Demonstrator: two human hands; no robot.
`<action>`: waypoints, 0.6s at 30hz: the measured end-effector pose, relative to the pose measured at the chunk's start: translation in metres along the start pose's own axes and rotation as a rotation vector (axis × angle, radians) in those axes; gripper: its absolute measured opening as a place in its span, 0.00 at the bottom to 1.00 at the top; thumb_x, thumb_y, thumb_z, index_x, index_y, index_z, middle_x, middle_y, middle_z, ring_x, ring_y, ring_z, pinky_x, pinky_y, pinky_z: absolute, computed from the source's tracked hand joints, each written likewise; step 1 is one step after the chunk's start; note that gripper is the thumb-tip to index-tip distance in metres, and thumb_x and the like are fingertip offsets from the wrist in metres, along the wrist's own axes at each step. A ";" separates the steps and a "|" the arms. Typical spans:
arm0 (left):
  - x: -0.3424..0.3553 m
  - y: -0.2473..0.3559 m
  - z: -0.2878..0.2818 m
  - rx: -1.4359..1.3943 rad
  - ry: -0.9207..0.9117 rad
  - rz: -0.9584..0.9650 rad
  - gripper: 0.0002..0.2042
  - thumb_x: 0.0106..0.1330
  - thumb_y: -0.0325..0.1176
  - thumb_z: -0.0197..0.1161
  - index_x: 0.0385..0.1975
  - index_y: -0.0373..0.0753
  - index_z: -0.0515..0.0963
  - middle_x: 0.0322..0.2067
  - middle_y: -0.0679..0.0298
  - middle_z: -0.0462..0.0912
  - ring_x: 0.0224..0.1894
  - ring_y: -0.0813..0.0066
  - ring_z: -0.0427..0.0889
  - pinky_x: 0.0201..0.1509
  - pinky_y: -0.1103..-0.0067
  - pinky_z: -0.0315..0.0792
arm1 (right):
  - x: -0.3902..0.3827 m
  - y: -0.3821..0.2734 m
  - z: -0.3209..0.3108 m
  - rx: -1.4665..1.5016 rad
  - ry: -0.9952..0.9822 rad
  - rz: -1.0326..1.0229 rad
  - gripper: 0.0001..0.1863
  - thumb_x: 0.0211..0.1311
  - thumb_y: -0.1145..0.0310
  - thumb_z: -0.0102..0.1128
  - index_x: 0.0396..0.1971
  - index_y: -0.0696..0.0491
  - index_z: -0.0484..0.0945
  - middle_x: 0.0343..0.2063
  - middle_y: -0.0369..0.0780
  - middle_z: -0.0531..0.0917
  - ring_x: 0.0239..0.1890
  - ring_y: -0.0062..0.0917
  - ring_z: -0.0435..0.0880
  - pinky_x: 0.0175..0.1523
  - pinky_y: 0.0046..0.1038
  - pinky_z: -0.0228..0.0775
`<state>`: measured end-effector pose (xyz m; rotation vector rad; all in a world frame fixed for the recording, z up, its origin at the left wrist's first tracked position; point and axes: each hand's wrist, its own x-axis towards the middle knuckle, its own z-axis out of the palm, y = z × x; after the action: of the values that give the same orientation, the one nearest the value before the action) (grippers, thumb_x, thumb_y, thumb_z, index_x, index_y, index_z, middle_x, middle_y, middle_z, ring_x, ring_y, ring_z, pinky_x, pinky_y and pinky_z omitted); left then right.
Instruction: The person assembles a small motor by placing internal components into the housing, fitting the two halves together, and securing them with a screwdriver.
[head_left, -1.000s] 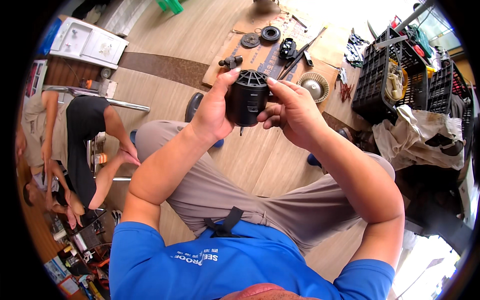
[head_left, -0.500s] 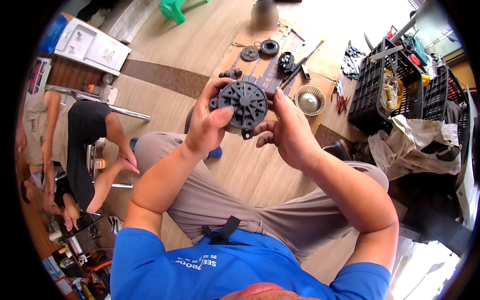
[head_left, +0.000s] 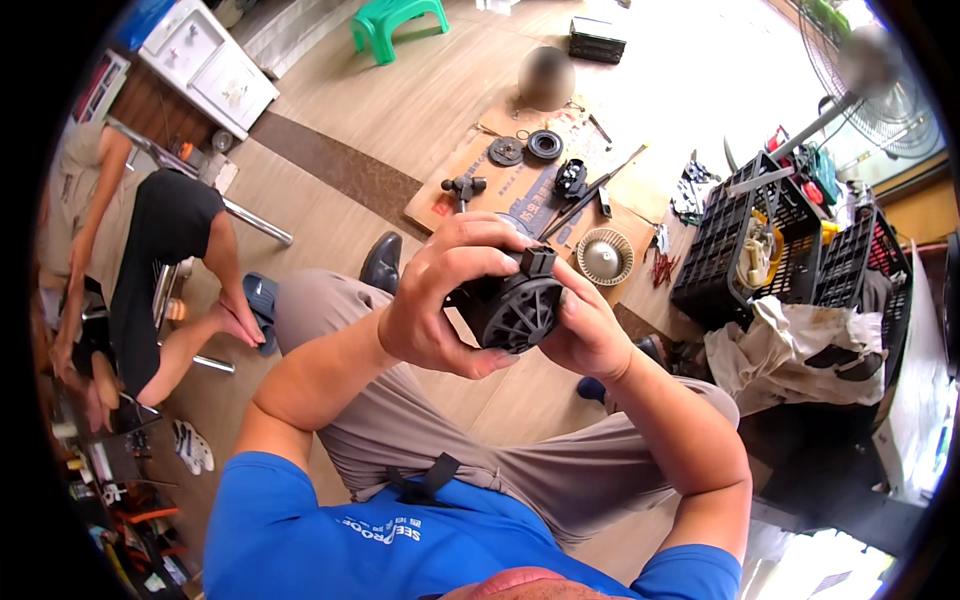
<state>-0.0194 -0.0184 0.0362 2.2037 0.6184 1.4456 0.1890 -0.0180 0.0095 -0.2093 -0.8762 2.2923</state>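
Note:
A round black blower motor (head_left: pixel 522 312) with a ribbed end face is held above my knees, tilted so its ribs face down and to the right. My left hand (head_left: pixel 435 290) curls round its left side, fingers over the top and thumb underneath. At the right edge, my right hand (head_left: pixel 595 335) grips it, its fingers partly hidden behind. Beyond the motor, a sheet of cardboard (head_left: pixel 515 185) on the floor bears a hammer (head_left: pixel 464 186), a white finned blower wheel (head_left: pixel 605 257), two round dark parts (head_left: pixel 544 145) and a small black part (head_left: pixel 571 180).
Black plastic crates (head_left: pixel 735 245) of tools stand at the right, with a crumpled pale cloth (head_left: pixel 790 350) against them and a standing fan (head_left: pixel 870 80) behind. A green stool (head_left: pixel 385 28) and a black box (head_left: pixel 597 42) are far off. Another person (head_left: pixel 180 260) sits at the left.
The motor has been turned from facing up to a tilt and brought closer to me. My left hand has shifted its grip over the top; my right hand now presses the right edge.

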 end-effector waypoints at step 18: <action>-0.008 -0.001 -0.005 -0.121 -0.016 -0.156 0.33 0.39 0.34 0.78 0.49 0.36 0.71 0.50 0.51 0.78 0.52 0.57 0.78 0.59 0.68 0.71 | 0.006 0.011 -0.002 -0.069 0.076 -0.005 0.40 0.67 0.52 0.58 0.71 0.57 0.54 0.62 0.42 0.69 0.65 0.28 0.69 0.69 0.33 0.61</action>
<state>-0.0264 -0.0218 0.0318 2.0255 0.6637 1.3484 0.1791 -0.0194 0.0017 -0.3221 -0.9167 2.2356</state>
